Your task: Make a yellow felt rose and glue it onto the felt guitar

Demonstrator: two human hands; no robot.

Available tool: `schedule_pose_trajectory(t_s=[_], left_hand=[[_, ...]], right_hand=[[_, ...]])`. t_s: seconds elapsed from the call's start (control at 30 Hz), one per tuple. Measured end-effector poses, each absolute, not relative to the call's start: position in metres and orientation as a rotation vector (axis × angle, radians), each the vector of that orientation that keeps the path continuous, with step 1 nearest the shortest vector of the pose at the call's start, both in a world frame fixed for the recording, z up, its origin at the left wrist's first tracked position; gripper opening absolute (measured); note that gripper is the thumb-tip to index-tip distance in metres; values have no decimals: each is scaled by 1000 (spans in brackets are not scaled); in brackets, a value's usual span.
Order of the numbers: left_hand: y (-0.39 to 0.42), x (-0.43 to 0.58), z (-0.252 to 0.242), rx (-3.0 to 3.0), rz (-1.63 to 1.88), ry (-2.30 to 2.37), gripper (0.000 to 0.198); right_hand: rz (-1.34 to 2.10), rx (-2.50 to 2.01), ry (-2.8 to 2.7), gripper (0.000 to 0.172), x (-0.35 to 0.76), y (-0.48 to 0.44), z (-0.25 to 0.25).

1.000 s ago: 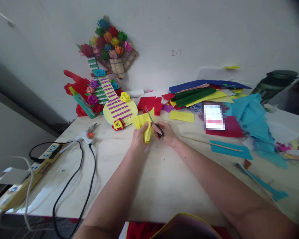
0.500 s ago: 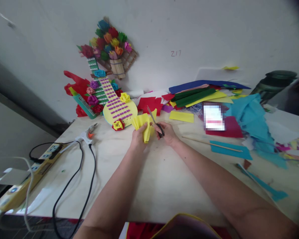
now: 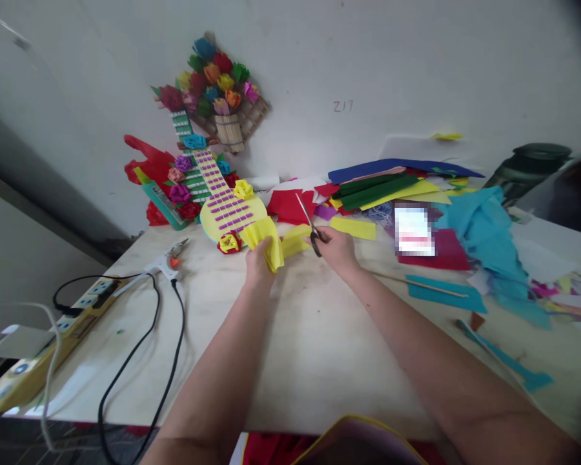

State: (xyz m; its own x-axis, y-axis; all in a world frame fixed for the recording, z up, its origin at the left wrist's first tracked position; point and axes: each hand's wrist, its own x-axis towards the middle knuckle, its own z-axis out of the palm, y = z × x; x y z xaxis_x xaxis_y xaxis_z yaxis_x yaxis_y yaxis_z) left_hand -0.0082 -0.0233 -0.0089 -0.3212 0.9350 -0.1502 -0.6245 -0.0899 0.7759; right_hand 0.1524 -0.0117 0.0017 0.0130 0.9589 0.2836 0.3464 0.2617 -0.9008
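Note:
Yellow crepe paper (image 3: pixel 262 236) is bunched in my left hand (image 3: pixel 260 263), its upper edge fanned out. A flat yellow strip (image 3: pixel 294 241) stretches from it toward my right hand (image 3: pixel 337 250). That hand is closed round a pair of scissors (image 3: pixel 308 216) whose blades point up and left, away from me. Whether my right fingertips also pinch the strip's end, I cannot tell. Just behind the bunched paper lies a yellow guitar-shaped craft (image 3: pixel 223 205) with purple bars and paper roses.
At left are a glue gun (image 3: pixel 167 261) with a black cord and a power strip (image 3: pixel 61 342). Coloured paper sheets (image 3: pixel 397 177) are piled along the wall. A thin stick (image 3: pixel 436 286) lies on blue paper at right, near crumpled blue paper (image 3: pixel 481 223). A green glue bottle (image 3: pixel 162 203) leans at back left.
My hands have moved apart, the left one leftward and the right one rightward with the scissors. The yellow strip between them is now drawn out flat.

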Motion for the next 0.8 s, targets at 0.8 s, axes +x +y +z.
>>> schedule_pose_trajectory(t_s=[0.8], left_hand=[[-22,-2,-16,662,1671,941,38]], right_hand=[[400,-1667,-1895,48,165,-10,21]])
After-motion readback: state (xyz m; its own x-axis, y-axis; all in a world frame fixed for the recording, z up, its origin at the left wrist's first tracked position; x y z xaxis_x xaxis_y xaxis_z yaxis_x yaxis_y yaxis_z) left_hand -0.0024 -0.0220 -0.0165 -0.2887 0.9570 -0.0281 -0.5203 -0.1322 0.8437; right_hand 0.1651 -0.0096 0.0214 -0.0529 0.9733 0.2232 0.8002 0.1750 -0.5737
